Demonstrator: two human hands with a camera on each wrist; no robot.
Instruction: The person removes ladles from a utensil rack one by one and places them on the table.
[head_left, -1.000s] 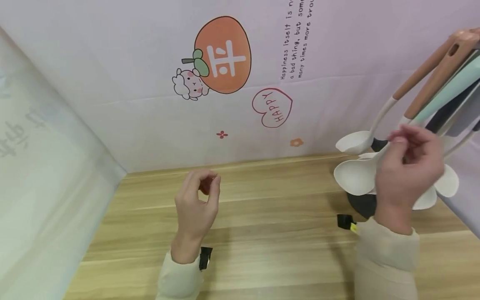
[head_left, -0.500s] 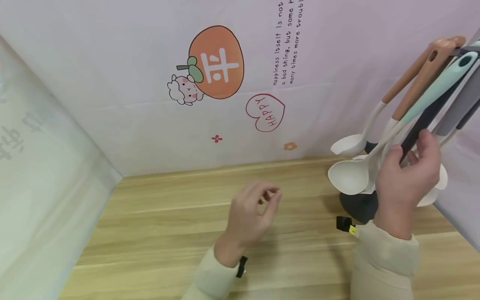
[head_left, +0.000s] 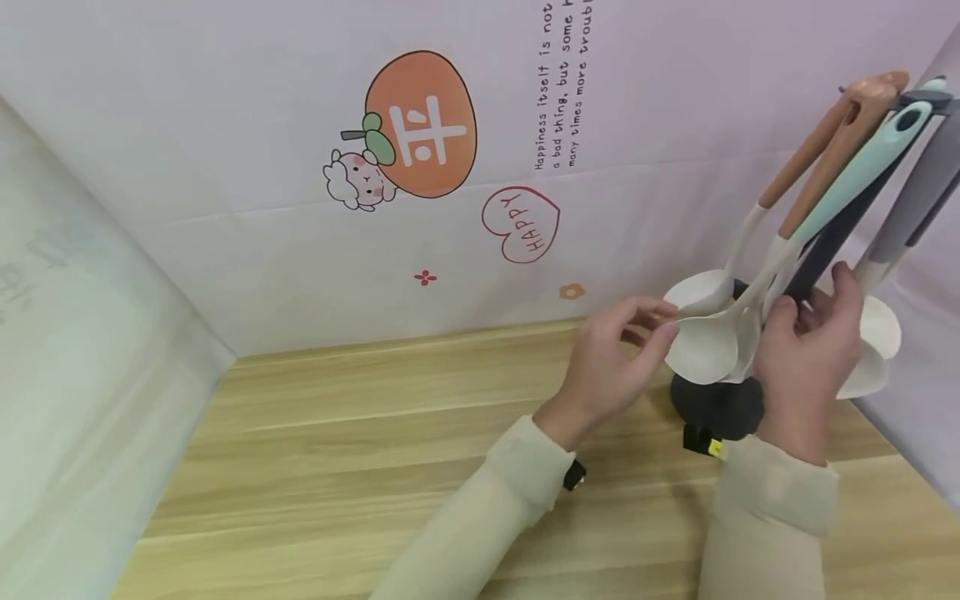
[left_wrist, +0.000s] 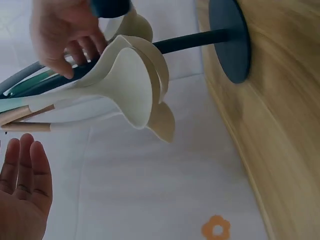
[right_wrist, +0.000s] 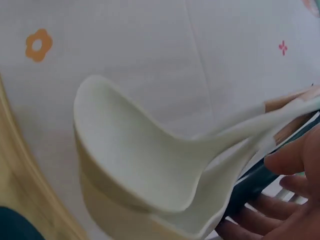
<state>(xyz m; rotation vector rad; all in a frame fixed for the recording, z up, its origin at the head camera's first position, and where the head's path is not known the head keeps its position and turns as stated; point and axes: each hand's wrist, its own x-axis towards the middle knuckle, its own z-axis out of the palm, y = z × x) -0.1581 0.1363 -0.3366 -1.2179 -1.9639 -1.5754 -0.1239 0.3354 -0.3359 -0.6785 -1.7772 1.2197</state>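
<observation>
A utensil stand with a dark pole and a round dark base stands at the right, hung with several kitchen utensils. My right hand holds the pole below the handles, thumb and fingers curled about it in the right wrist view. My left hand is beside the white bowl of a mint-handled ladle, fingertips overlapping its rim in the head view. In the left wrist view the left fingers are extended and hold nothing. Behind that ladle is another white-headed utensil with a brown handle.
Grey-handled utensils hang on the stand's right side, white heads near the right wall. A printed white cloth covers the wall behind the wooden table. Another cloth hangs at the left.
My left hand has moved right across the table to the ladle bowls. My right hand has lowered slightly and closed round the stand's pole. The view has shifted slightly.
</observation>
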